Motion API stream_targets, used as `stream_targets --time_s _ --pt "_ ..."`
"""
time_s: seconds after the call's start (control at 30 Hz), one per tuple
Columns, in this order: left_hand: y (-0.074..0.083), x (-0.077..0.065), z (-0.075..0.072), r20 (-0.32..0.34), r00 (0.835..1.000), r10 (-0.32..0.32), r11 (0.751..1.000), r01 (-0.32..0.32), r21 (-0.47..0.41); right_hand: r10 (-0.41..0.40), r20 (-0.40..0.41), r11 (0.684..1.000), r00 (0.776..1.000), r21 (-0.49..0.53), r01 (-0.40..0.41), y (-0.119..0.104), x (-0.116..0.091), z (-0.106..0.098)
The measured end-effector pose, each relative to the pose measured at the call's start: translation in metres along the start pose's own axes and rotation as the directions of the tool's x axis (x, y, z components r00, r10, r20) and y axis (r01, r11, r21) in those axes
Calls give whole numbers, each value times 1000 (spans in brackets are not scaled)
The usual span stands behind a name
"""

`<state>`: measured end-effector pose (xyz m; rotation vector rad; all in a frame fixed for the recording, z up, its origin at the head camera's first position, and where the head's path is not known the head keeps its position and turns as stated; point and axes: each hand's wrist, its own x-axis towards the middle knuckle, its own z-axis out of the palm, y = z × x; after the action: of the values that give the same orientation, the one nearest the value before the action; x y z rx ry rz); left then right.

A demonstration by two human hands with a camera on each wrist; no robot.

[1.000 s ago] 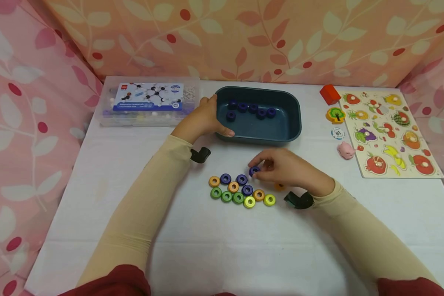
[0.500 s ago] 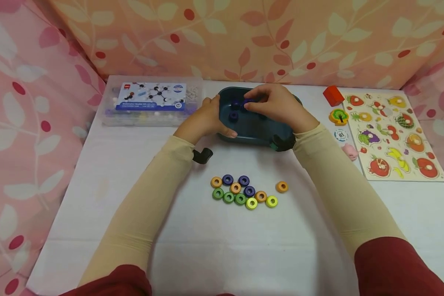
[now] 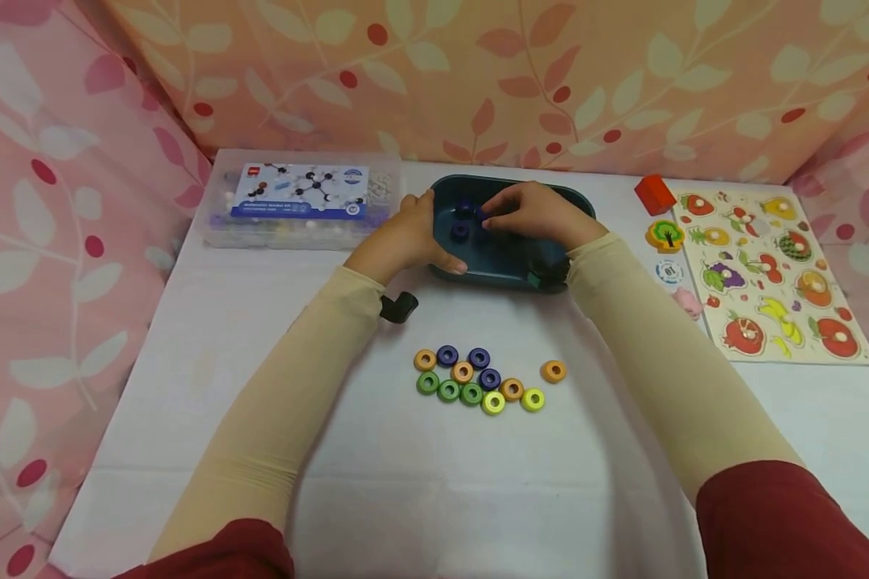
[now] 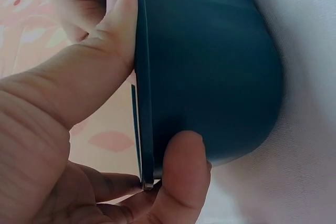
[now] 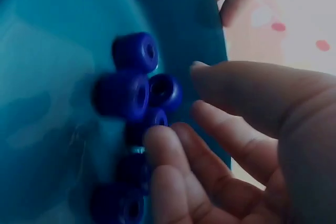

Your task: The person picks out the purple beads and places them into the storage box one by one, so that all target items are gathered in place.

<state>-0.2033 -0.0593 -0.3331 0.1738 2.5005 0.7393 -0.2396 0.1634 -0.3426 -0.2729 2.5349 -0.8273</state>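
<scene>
Dark teal, rounded-rectangular plastic tub [image 3: 494,259]: left hand [image 3: 408,237] grips its left end. Right hand [image 3: 539,214] is inside, thumb apart from fingers. Cluster of glossy purple ring-shaped beads [image 5: 119,95] on tub floor, just beside right hand; contact unclear.

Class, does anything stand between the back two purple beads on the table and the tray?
Nothing visible stands between those purple beads and the tray. The left hand grips its left end; the right hand partly covers its opening.

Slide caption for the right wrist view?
Right hand, thumb and fingers apart, near purple beads in a teal tub.
</scene>
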Motion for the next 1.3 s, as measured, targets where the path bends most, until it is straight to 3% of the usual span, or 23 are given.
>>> stream_targets --time_s 0.17,0.3,0.43,0.6,0.8,1.0,1.17,1.3 --pt "0 -1 2 2 1000 0 1000 0 -4 -11 -46 999 999 32 13 -2 -22 -4" --pt "0 -1 4 -3 1000 5 1000 -5 -9 -13 -56 987 998 157 22 -4 -58 5" --pt "-1 -2 6 -7 1000 9 1000 -9 -16 -58 -27 972 998 228 63 3 -97 32" --pt "-1 -1 7 -28 1000 13 1000 -13 -15 -215 11 967 977 140 211 10 -129 73" --pt "-2 0 6 -22 1000 11 1000 -12 -18 -254 124 965 959 107 241 11 -133 107" --pt "-2 0 4 -12 1000 12 1000 -13 -23 -255 153 966 955 90 243 8 -125 115" --pt "-2 1 4 0 1000 11 1000 -11 -25 -197 163 980 967 67 188 2 -126 104" --pt "-3 1 3 -10 1000 10 1000 -10 -26 -178 78 981 981 86 171 -9 -125 73"
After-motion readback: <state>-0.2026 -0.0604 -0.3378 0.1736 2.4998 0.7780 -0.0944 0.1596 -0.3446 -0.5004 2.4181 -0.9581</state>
